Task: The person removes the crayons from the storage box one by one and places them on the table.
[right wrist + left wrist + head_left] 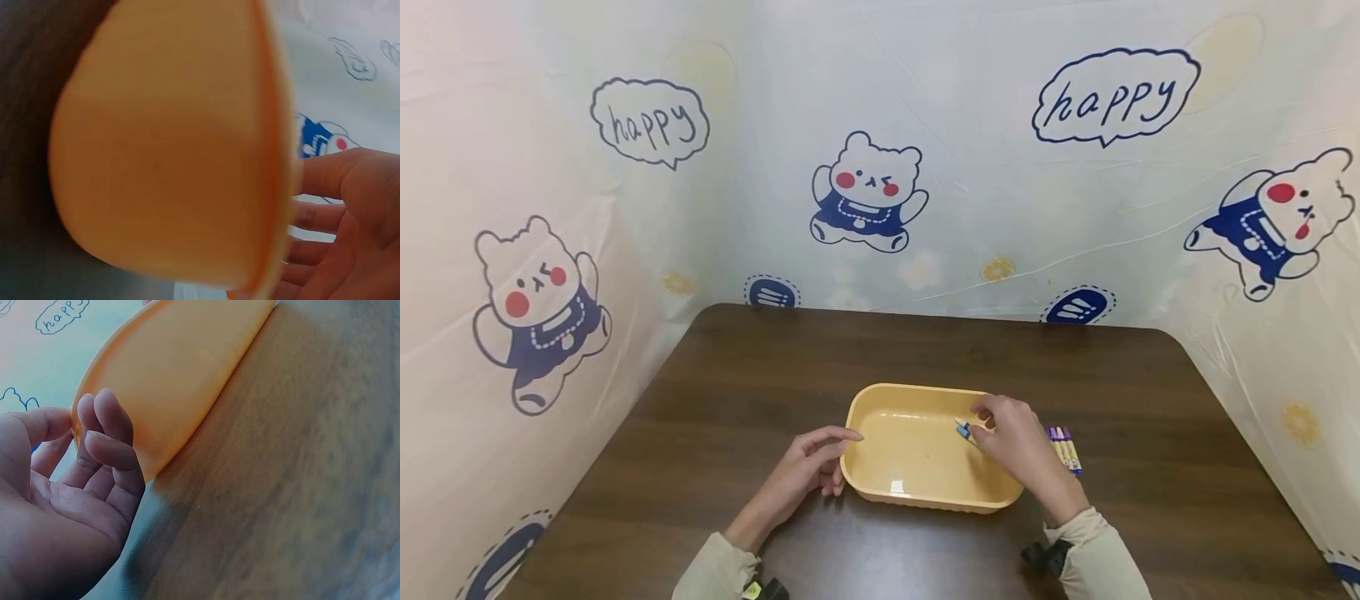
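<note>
A yellow plastic basin (917, 450) stands on the table. My left hand (805, 467) is at its left rim; in the left wrist view the thumb and a finger hold the basin's edge (156, 381), with the other fingers curled beside the wall. My right hand (1015, 437) reaches over the right side, its fingers bent around a few small blue-ended crayons (962, 429), partly covered by the thumb. In the right wrist view the basin wall (162, 162) hides the fingertips of the right hand (350, 219).
Several crayons (1065, 450) with purple ends and yellow wrappers lie side by side on the dark wooden table (775, 367), just right of the basin. A printed curtain (970, 208) with bears surrounds the table's back and sides.
</note>
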Available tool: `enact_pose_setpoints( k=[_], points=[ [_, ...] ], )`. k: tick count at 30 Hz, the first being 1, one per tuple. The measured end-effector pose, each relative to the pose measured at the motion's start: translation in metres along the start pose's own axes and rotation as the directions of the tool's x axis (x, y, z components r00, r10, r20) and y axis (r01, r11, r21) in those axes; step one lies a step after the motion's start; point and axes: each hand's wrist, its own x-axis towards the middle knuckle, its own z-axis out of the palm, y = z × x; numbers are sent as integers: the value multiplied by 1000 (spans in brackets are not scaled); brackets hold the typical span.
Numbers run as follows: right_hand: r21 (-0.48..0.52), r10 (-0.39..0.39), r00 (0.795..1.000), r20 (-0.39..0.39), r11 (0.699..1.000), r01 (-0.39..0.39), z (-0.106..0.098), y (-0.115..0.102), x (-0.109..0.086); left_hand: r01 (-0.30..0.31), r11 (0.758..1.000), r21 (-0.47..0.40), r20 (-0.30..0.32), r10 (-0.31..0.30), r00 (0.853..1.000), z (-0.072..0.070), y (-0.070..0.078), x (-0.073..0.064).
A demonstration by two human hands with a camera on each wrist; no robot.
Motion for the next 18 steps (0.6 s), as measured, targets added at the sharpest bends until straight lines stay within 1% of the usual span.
enact_pose_setpoints(
  k=[3, 6, 9, 11, 13, 15, 18],
  points=[
    [-39, 20, 1000, 23, 999, -19, 9, 0, -1, 8, 1000, -4, -1, -8, 1000, 0, -1, 0],
    [-92, 23, 998, 54, 996, -18, 17, 0, 0, -2, 1000, -5, -4, 2, 1000, 1, -1, 0],
    [-173, -26, 997, 70, 984, 38, 26, 3, -1, -6, 1000, -5, -12, 6, 1000, 1, 0, 1],
    [-238, -82, 995, 50, 967, 91, 32, 6, -2, -2, 1000, -3, -16, 2, 1000, 1, 0, 1],
    [-304, -133, 991, 10, 944, 130, 39, 8, -4, 6, 1000, -2, -21, -6, 1000, 1, 0, 1],
    [-342, -164, 986, -36, 929, 142, 44, 10, -6, 11, 1000, 1, -24, -11, 1000, 2, -1, 2],
    [-359, -156, 985, -70, 925, 121, 49, 10, -7, 8, 1000, 8, -24, -8, 1000, 2, -1, 2]
  ],
)
